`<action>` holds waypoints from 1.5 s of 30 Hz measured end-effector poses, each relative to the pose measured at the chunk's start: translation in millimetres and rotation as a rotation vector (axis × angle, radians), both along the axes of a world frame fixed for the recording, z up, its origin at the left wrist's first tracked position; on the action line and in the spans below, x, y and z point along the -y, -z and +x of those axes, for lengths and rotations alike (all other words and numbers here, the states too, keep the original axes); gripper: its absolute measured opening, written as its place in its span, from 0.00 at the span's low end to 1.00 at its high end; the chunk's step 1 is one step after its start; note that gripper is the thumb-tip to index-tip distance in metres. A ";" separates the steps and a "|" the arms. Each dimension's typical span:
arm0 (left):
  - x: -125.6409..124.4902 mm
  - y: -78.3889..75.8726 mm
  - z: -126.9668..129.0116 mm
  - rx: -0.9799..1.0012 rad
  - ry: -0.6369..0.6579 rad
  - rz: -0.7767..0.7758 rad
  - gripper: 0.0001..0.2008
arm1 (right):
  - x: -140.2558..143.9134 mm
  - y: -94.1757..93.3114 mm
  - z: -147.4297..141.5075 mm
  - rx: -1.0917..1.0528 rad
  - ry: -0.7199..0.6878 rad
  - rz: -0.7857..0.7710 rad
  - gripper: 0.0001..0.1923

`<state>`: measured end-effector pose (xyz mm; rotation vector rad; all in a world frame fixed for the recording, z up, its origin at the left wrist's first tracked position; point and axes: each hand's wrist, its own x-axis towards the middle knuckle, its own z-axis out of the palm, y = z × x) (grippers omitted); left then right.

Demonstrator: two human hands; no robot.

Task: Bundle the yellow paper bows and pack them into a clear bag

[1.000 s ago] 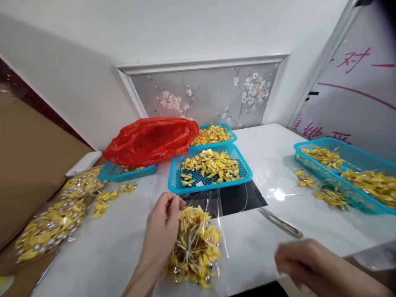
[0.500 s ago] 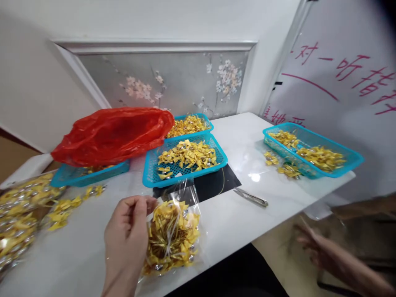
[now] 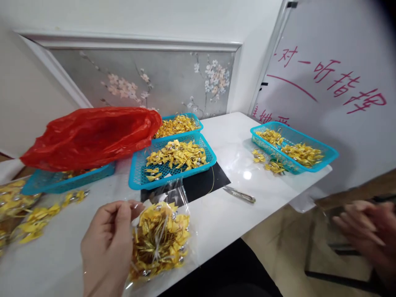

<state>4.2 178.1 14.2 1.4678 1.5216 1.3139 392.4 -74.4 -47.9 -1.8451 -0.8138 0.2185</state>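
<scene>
1. The left hand, at the lower left of the frame, pinched the upper left edge of a clear bag between thumb and fingertips, a narrow grip closed on the film.
2. The clear bag lay on the white surface just right of that grip, at the lower centre, stuffed with yellow bows and small silver bells; its open mouth pointed up the frame toward a black sheet.
3. The right hand was at the lower right, off the surface's edge and well apart from the bag; it was blurred, and I cannot tell how its grip stood.
4. Small snips lay on the surface right of the black sheet.
5. A blue basket of bows sat above the bag at centre, a second at right, and a red plastic bag covered one at left.
</scene>
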 end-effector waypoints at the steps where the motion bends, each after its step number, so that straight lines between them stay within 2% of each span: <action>1: 0.8 0.4 -0.7 -0.002 0.000 -0.001 0.09 | -6.7 -2.2 -8.8 -0.066 -0.040 -0.027 0.32; 3: 2.7 1.6 -2.9 -0.028 0.015 0.008 0.09 | -28.6 -1.5 -36.1 -0.219 -0.125 -0.142 0.18; 4: 3.8 2.2 -4.2 -0.051 0.032 0.014 0.09 | -43.7 -0.8 -53.9 -0.259 -0.119 -0.128 0.18; 5: 5.1 2.7 -5.6 -0.062 0.052 0.030 0.09 | -61.0 -1.4 -73.6 -0.270 -0.176 -0.097 0.19; 8: 11.3 2.8 -8.3 -0.080 0.052 0.049 0.08 | -119.8 -13.9 -135.3 -0.164 -0.499 -0.051 0.16; 10: 17.5 1.7 -8.5 -0.086 0.033 0.057 0.09 | -157.4 -27.5 -168.8 -0.070 -0.621 -0.038 0.16; 13: 28.1 -0.1 -6.3 -0.082 0.004 0.078 0.09 | -199.5 -42.6 -197.0 0.002 -0.669 -0.057 0.17; 16: 36.3 -1.1 -3.2 -0.056 -0.011 0.083 0.09 | -220.6 -46.3 -203.7 0.085 -0.677 -0.097 0.20; 23: 36.1 -0.6 -10.1 0.017 -0.018 0.014 0.09 | -222.2 -41.6 -205.5 0.139 -0.759 -0.124 0.17; 27: 26.5 0.0 -24.7 0.019 -0.005 -0.005 0.09 | -214.3 -42.4 -208.4 0.117 -0.715 -0.055 0.13; 33: 9.2 4.8 -41.3 0.094 0.038 -0.050 0.10 | -206.9 -38.8 -211.7 0.062 -0.647 0.025 0.13; 39: -0.4 4.6 -40.1 0.171 0.154 -0.180 0.12 | -208.1 -32.4 -217.5 0.048 -0.655 0.055 0.13; 45: -13.3 4.1 -34.8 0.118 0.199 -0.212 0.16 | -209.6 -31.1 -217.4 0.102 -0.663 0.104 0.12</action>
